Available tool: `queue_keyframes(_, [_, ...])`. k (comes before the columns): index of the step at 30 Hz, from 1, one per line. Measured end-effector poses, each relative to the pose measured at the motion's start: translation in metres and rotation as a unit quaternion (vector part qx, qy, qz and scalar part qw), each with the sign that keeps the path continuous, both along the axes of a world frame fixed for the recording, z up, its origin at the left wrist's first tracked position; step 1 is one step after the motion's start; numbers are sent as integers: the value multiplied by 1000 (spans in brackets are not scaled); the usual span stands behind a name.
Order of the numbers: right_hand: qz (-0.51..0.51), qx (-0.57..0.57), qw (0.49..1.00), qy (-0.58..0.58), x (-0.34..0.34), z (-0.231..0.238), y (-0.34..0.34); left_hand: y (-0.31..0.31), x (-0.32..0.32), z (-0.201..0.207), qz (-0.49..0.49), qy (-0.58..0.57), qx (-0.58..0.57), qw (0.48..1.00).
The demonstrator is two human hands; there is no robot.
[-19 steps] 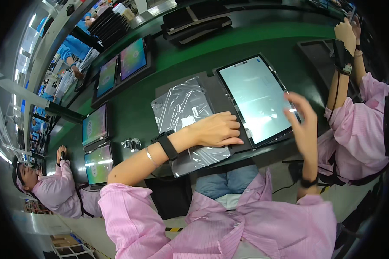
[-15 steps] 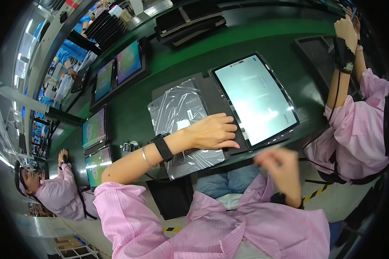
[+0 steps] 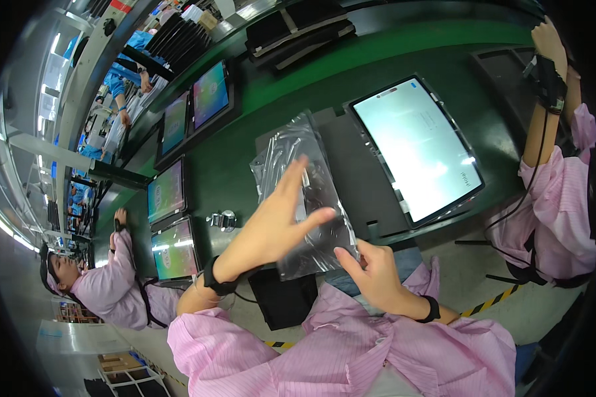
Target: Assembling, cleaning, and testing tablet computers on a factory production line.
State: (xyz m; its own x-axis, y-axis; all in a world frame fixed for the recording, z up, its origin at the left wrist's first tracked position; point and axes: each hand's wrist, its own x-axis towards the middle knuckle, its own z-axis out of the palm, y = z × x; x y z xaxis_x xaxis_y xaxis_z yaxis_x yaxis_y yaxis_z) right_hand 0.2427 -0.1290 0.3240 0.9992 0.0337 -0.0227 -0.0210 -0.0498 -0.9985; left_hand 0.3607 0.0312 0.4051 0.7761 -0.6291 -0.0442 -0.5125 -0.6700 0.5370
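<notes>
The right hand (image 3: 377,278) has thumb and forefinger pinched on the near right corner of a clear plastic bag (image 3: 328,195). The left hand (image 3: 268,228), thumb spread from its fingers, is over the bag (contact I cannot tell). Right of the bag, a lit tablet (image 3: 420,149) lies on the green surface (image 3: 225,155).

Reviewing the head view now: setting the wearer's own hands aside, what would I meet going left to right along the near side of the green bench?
A co-worker's hand → the nearest colourful-screened tablet → a small metal object → a clear plastic bag → a white-screened tablet.
</notes>
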Motion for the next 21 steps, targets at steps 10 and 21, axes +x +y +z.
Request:
queue_keyframes(10, [-63, -291, 808, -508, -2, 46, 49, 19, -70, 38, 220, -59, -544, 808])
queue_keyframes(21, [10, -386, 815, -433, 7, 0, 50, 44, -18, -85, 208, 141, -596, 762])
